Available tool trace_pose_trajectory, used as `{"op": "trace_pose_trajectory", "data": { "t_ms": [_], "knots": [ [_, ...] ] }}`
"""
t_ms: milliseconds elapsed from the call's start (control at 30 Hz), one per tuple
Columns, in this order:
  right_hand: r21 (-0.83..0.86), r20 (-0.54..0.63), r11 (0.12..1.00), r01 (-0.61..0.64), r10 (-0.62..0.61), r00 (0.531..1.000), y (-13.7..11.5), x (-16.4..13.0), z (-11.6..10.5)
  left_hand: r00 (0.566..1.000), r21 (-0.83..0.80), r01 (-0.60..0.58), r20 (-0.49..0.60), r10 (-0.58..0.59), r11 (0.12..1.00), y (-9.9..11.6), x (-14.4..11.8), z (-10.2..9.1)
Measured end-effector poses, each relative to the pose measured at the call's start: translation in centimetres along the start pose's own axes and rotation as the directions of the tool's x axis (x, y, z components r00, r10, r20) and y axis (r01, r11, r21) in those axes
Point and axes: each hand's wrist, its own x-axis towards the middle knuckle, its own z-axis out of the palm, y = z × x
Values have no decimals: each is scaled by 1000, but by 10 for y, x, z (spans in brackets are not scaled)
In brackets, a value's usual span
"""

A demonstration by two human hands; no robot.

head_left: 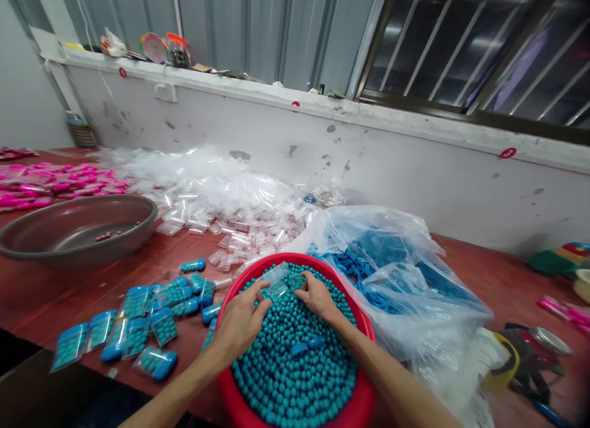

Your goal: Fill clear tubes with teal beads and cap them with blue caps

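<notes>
Both hands are down in the red basin, which sits at the near edge of the red-brown table and is filled with small teal beads. The left hand pinches a small clear bag between thumb and fingers, holding it low against the bead pile at the far side of the basin; the bag looks partly filled with beads. The right hand is curled, fingertips pressed into the beads just beside the bag's mouth, though I cannot tell whether it grips any. A blue cap-like piece lies on the beads nearer the wrists. To the left of the basin, filled blue-topped packets lie scattered on the table, some touching one another. Farther left stands a wide grey metal bowl with a few small things in its bottom. Behind it, pink packets spread along the table. A heap of empty clear bags lies against the white wall. Just right of the basin, a large clear plastic sack holds blue pieces.
</notes>
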Motion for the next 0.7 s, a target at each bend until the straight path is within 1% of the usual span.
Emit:
{"op": "trace_pose_trajectory", "data": {
  "t_ms": [100,167,233,300,367,400,433,467,533,567,633,700],
  "knots": [
    [49,97,999,7,-11,995,15,-7,-17,996,-12,12,85,-11,1000,2,8,12],
    [61,204,998,-14,1,979,25,-13,-33,992,18,7,130,-9,1000,-1,10,15],
    [48,352,997,-64,43,935,32,-17,-46,985,66,-12,174,0,998,-5,10,17],
    [19,489,992,-128,102,866,34,-16,-50,974,114,-21,227,-5,993,-8,10,18],
    [6,579,984,-180,144,803,30,-13,-44,964,145,-16,266,-23,989,-11,10,19],
    [14,604,980,-199,150,783,27,-10,-37,962,152,-11,273,-31,988,-12,11,20],
    [35,613,977,-210,145,777,22,-7,-29,961,151,-5,273,-37,988,-13,11,21],
    [68,607,974,-218,133,783,18,-5,-20,963,141,3,265,-41,990,-15,12,22],
    [169,581,960,-225,87,809,12,-3,-5,970,93,26,237,-48,995,-18,13,24],
    [228,568,947,-227,60,821,10,-4,1,972,42,56,228,-65,998,-20,14,24],
    [340,550,912,-231,7,835,10,-9,7,964,-89,144,236,-120,986,-24,16,26],
    [427,544,873,-236,-39,838,14,-15,7,945,-197,231,277,-172,953,-26,18,28]
  ]
}}
